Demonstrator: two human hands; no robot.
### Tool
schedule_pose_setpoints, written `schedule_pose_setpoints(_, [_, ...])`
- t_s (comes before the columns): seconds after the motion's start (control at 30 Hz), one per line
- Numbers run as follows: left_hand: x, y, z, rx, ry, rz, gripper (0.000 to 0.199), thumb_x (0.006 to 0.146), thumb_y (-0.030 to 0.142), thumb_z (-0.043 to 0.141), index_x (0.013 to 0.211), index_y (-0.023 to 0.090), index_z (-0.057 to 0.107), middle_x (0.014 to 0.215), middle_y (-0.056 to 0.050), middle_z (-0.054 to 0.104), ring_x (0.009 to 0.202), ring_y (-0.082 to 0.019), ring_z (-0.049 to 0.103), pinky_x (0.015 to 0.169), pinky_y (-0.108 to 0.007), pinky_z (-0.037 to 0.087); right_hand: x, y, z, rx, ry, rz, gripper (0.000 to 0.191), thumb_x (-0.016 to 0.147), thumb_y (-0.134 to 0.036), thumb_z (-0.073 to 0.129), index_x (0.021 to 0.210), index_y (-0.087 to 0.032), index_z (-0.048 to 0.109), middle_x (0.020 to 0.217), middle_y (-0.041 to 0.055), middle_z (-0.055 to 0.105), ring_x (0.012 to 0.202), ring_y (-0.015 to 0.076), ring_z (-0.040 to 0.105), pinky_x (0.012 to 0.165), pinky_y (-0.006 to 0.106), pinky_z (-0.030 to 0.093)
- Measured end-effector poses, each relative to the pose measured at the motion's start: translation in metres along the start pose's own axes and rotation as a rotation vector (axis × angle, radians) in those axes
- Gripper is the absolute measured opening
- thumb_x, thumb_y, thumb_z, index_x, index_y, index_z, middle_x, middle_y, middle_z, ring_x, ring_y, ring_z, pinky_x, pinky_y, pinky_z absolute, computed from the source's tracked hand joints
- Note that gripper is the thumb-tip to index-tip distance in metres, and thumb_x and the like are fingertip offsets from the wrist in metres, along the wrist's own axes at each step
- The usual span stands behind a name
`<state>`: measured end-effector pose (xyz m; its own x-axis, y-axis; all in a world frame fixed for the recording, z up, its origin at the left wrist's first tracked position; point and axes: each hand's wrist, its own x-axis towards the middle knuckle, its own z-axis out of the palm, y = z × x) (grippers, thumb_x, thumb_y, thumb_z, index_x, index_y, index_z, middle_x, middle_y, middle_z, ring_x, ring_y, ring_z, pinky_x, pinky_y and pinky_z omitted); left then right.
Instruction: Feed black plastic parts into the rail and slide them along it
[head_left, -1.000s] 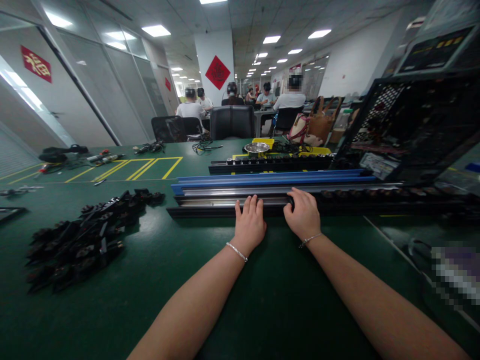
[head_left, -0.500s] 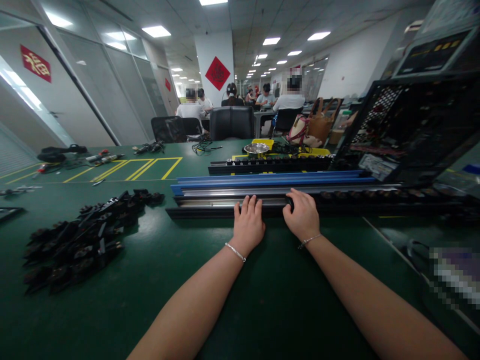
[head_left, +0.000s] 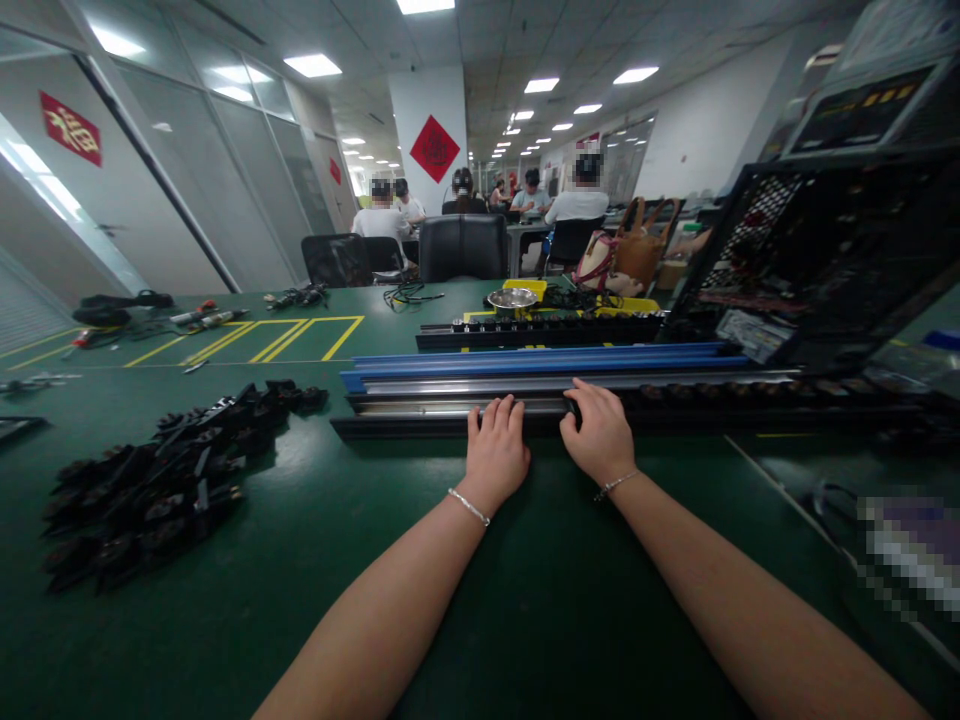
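A long black rail (head_left: 405, 428) with a shiny metal channel lies across the green table. My left hand (head_left: 496, 450) is laid over its front edge, fingers curled onto the channel; the thumb is mostly hidden. To the right, my right hand (head_left: 600, 430) pinches a small dark piece (head_left: 571, 408) at the channel, mostly covered by the fingers. Right of that hand, several black pieces with brownish round parts (head_left: 675, 393) sit in a row along the rail. Blue rails (head_left: 465, 362) lie parallel just behind.
A heap of black roller-like parts (head_left: 150, 480) lies on the left. Behind the rails are another filled black rail (head_left: 540, 330), a metal bowl (head_left: 512, 298) and yellow trays (head_left: 630, 304). An open computer case (head_left: 810, 250) stands at the right. Tools (head_left: 206, 315) lie far left.
My right hand has shifted slightly left along the rail with the small dark piece, closer to my left hand. My left hand stays in place.
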<state>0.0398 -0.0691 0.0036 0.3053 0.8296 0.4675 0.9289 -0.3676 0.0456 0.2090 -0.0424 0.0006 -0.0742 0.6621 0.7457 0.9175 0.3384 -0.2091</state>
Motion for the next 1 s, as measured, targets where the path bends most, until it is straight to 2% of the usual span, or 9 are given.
schedule_pose_setpoints(0.33, [0.000,0.000,-0.001,-0.008,-0.008,-0.004,0.056,0.082,0.027,0.044,0.136,0.018,0.038,0.144,-0.008,0.040,0.132,-0.024,0.031,0.111,-0.049,0.019,-0.001,-0.004,-0.001,-0.018,-0.014,-0.103,0.031,0.076,-0.015,0.046,0.102,-0.012,0.062,0.122,0.0144,0.059,0.114,0.0262,0.049,0.100,0.043,0.039])
schedule_pose_setpoints(0.6, [-0.001,-0.001,0.002,-0.020,0.037,0.023,0.054,0.082,0.026,0.044,0.135,0.017,0.038,0.141,-0.009,0.043,0.130,-0.024,0.033,0.109,-0.049,0.022,-0.001,-0.003,-0.001,0.007,-0.008,-0.120,0.030,0.075,-0.014,0.047,0.101,-0.014,0.063,0.122,0.0132,0.058,0.114,0.0261,0.049,0.099,0.043,0.039])
schedule_pose_setpoints(1.0, [-0.001,0.000,0.002,-0.028,0.042,0.011,0.054,0.082,0.026,0.044,0.135,0.016,0.039,0.141,-0.010,0.044,0.129,-0.025,0.034,0.109,-0.049,0.021,-0.002,-0.011,-0.002,0.021,-0.082,-0.153,0.033,0.074,-0.013,0.048,0.103,-0.012,0.063,0.129,0.0144,0.053,0.120,0.0269,0.043,0.102,0.042,0.037])
